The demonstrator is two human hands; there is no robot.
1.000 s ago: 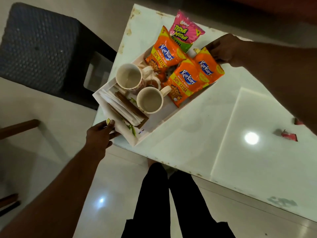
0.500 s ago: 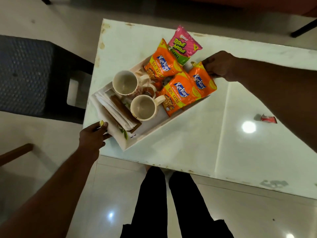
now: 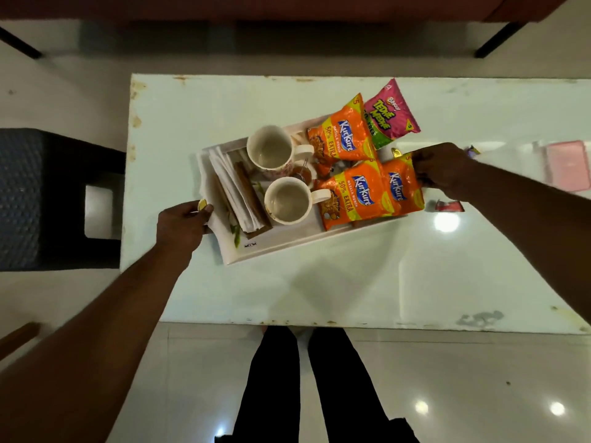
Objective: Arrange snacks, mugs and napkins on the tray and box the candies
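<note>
tray (image 3: 287, 239): over the table (image 3: 319, 298)
left hand (image 3: 182, 225): grips its 9 o'clock end
right hand (image 3: 443, 169): grips its 3 o'clock end

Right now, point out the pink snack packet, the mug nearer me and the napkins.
Pink snack packet (image 3: 391, 118): head view, middle of its printed front.
Nearer mug (image 3: 287, 201): head view, inside of its bowl.
Napkins (image 3: 232, 188): head view, top white fold of the stack.
</note>
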